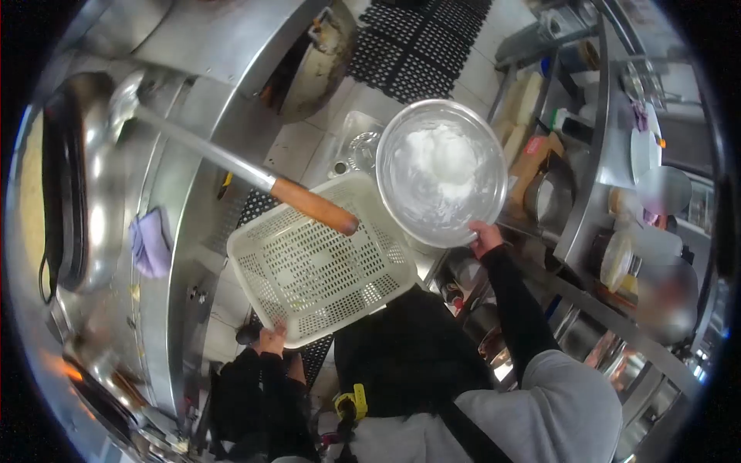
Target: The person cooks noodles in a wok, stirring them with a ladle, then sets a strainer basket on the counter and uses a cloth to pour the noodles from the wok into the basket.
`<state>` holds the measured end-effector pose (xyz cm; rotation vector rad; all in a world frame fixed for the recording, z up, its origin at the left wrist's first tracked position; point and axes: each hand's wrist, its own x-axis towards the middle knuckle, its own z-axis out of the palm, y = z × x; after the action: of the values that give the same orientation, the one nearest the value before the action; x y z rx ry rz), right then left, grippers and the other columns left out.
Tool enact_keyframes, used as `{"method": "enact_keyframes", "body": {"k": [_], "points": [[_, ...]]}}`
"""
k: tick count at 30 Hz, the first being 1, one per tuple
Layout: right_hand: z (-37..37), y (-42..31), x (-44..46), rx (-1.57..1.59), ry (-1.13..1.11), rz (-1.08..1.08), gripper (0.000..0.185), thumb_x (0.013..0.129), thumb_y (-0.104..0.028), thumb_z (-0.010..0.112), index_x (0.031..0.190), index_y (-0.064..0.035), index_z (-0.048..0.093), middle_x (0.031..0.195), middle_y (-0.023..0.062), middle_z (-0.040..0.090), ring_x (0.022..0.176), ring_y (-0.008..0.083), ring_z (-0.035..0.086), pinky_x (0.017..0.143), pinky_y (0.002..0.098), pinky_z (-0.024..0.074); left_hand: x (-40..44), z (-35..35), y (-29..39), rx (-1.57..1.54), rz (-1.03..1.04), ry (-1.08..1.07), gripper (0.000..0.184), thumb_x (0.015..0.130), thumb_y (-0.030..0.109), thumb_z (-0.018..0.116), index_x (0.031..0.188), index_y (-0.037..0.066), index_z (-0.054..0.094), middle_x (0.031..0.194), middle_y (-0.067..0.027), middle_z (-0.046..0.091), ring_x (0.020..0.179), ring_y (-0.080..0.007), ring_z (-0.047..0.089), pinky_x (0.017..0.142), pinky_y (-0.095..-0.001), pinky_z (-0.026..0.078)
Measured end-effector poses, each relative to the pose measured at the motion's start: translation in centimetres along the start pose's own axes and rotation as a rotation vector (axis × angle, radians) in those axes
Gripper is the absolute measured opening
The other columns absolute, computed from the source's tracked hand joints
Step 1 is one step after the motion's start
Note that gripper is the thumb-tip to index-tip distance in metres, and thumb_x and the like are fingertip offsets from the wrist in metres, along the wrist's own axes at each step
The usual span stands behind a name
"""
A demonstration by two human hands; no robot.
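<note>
My left hand [272,339] is closed on the near left corner of a pale plastic basket [312,274] with slotted sides and bottom. Nothing lies in the basket. In my right hand [486,238] is the near rim of a round metal bowl [397,202]. White powder [444,158] is heaped in the bowl and dusted over its inside. The bowl sits to the right of the basket, overlapping its far right corner in view. A long ladle [301,204] with a wooden handle reaches from the stove side across the view above the basket.
On the left is a steel cooking range [208,131] with a purple cloth [150,243] on its edge and a flame [71,370] at lower left. A large wok [320,69] stands beyond. Black perforated mats [417,46] cover parts of the floor. Steel shelves [583,193] at right hold pans and containers.
</note>
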<state>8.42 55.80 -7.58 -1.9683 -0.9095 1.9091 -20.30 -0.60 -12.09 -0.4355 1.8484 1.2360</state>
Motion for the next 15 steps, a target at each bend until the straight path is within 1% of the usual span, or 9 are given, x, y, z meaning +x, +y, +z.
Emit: {"method": "enact_keyframes", "body": {"k": [2,3,6,7,8,10,12,14,15], "points": [[2.6,1.0,2.2,-0.075,0.109,0.027,0.02,0.076,-0.013,0.067,0.094,-0.0041,0.061,0.066,0.0025,0.055,0.045,0.0119,0.049,0.036,0.0254,0.036,-2.3,0.2,-2.2,-0.035,0.004,0.105,0.025,0.084,-0.002,0.065,0.107,-0.009,0.06,0.102,-0.0121,0.065,0.089,-0.0181,0.062,0.074,-0.0307,0.054],[3.1,2.6,5.0,-0.125,0.092,0.071,0.02,0.079,-0.013,0.065,0.099,-0.009,0.061,0.077,0.0017,0.06,0.052,0.0102,0.053,0.036,0.0204,0.035,-3.3,-0.3,-3.4,-0.081,-0.026,0.128,0.025,0.084,0.0,0.065,0.107,-0.008,0.06,0.101,-0.0109,0.065,0.087,-0.017,0.062,0.072,-0.0299,0.053],[9.3,5.5,8.2,0.018,0.083,-0.042,0.019,0.076,-0.015,0.069,0.088,-0.0037,0.059,0.061,0.0028,0.049,0.041,0.0129,0.043,0.036,0.0264,0.0354,-5.2,-1.5,-7.9,-0.225,-0.125,0.183,0.025,0.083,0.004,0.067,0.105,-0.005,0.062,0.098,-0.0071,0.065,0.083,-0.0136,0.06,0.066,-0.0275,0.049],[10.5,7.3,10.2,0.029,0.044,-0.064,0.02,0.076,-0.015,0.07,0.088,-0.0032,0.059,0.062,0.0037,0.05,0.042,0.0136,0.044,0.036,0.0268,0.0363,-6.1,-1.7,-8.5,-0.196,-0.082,0.204,0.025,0.083,0.007,0.068,0.105,-0.003,0.063,0.094,-0.0056,0.065,0.077,-0.0121,0.058,0.062,-0.0268,0.046],[11.2,9.1,11.7,0.035,0.01,-0.079,0.021,0.076,-0.014,0.07,0.089,-0.0027,0.058,0.063,0.0046,0.051,0.043,0.0143,0.045,0.036,0.0272,0.0372,-6.9,-2.5,-9.3,-0.14,-0.199,0.209,0.03,0.083,0.007,0.067,0.11,-0.003,0.06,0.102,-0.0088,0.064,0.087,-0.0167,0.059,0.069,-0.0292,0.048],[14.2,9.8,11.9,0.043,0.08,0.089,0.021,0.077,-0.015,0.07,0.088,-0.0027,0.058,0.064,0.0046,0.051,0.044,0.0154,0.046,0.037,0.0274,0.038,-8.5,-4.4,-10.6,-0.038,-0.428,0.222,0.039,0.083,0.006,0.064,0.12,-0.002,0.056,0.118,-0.0153,0.061,0.107,-0.0257,0.059,0.085,-0.0339,0.051],[16.3,9.9,10.7,0.02,0.126,0.138,0.022,0.078,-0.017,0.071,0.088,-0.0029,0.057,0.066,0.0045,0.051,0.047,0.0162,0.047,0.038,0.0277,0.0392,-10.2,-4.3,-11.0,0.053,-0.422,0.218,0.034,0.082,0.004,0.066,0.115,-0.004,0.058,0.112,-0.0131,0.063,0.097,-0.0212,0.061,0.079,-0.0313,0.051],[17.8,10.1,9.3,-0.024,0.158,0.073,0.023,0.079,-0.019,0.071,0.088,-0.0033,0.057,0.067,0.0045,0.052,0.05,0.0167,0.049,0.039,0.0282,0.0406,-11.2,-4.4,-12.9,-0.29,-0.25,0.293,0.03,0.083,0.004,0.069,0.11,-0.004,0.062,0.101,-0.008,0.066,0.084,-0.0146,0.062,0.07,-0.0282,0.05],[17.5,10.6,9.5,0.023,0.198,0.095,0.023,0.081,-0.02,0.07,0.091,-0.0033,0.057,0.071,0.0053,0.054,0.053,0.0166,0.05,0.042,0.029,0.0425,-11.5,-4.4,-14.1,-0.272,-0.243,0.266,0.035,0.083,0.003,0.068,0.116,-0.006,0.059,0.108,-0.0099,0.065,0.089,-0.0159,0.063,0.073,-0.029,0.05]]}}
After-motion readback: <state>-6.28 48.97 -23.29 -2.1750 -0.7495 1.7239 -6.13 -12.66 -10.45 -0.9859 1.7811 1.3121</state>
